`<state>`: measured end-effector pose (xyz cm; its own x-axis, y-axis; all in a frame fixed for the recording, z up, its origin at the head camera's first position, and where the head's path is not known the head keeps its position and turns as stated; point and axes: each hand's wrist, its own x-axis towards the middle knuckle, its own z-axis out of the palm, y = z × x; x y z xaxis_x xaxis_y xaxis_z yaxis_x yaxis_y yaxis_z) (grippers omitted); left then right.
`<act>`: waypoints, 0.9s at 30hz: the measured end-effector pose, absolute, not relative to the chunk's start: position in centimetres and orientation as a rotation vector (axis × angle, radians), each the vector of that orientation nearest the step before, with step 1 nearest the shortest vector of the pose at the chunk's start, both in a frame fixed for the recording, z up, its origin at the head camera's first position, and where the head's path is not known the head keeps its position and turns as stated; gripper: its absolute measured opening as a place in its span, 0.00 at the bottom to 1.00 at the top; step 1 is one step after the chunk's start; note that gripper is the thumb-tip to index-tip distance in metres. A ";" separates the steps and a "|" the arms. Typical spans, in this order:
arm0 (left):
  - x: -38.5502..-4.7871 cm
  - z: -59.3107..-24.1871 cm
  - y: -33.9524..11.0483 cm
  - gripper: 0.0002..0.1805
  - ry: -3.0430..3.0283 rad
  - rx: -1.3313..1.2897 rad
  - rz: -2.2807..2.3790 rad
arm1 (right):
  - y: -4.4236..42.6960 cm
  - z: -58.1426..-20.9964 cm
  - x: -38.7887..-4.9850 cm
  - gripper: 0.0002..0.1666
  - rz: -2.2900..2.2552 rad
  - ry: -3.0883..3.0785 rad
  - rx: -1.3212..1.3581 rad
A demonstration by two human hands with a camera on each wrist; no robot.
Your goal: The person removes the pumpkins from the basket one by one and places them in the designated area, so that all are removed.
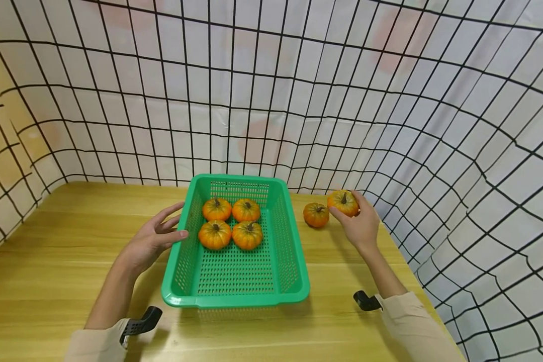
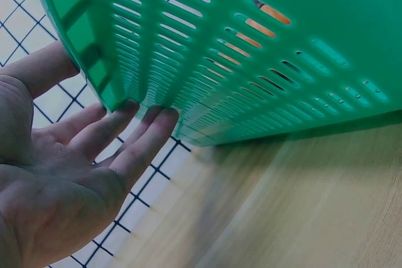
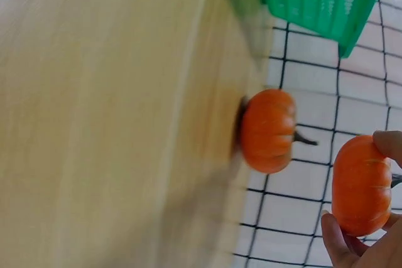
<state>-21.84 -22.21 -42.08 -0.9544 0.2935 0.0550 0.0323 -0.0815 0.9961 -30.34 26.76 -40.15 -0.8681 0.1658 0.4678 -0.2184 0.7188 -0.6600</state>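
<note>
A green plastic basket (image 1: 237, 300) stands on the table, its slotted wall large in the left wrist view. Several small orange pumpkins (image 1: 215, 235) sit grouped inside its far left part. At the basket's left rim, my left hand (image 1: 151, 241) holds on lightly, thumb over the rim and fingers against the outer wall. To the right of the basket, my right hand (image 1: 363, 223) grips a small pumpkin (image 3: 361, 186) between thumb and fingers, above the table. Another pumpkin (image 1: 316, 215) lies on the table just left of that hand, stem up.
Under everything is a wooden table (image 1: 72, 251). A black wire grid (image 1: 208, 100) with white sheeting behind it rises along the back and sides. Each wrist carries a black camera mount (image 1: 366, 300).
</note>
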 end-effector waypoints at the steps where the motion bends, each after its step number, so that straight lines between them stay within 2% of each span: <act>1: -21.8 -42.1 -22.2 0.45 1.996 0.360 2.157 | 27.0 -40.4 -30.4 0.46 1.022 -2.416 0.029; 15: -21.7 -42.0 -22.1 0.45 2.003 0.357 2.155 | 28.7 -42.7 -32.0 0.43 1.066 -2.453 -0.105; 27: -21.8 -42.0 -22.1 0.45 2.005 0.350 2.152 | 29.7 -44.2 -33.3 0.48 1.055 -2.576 -0.227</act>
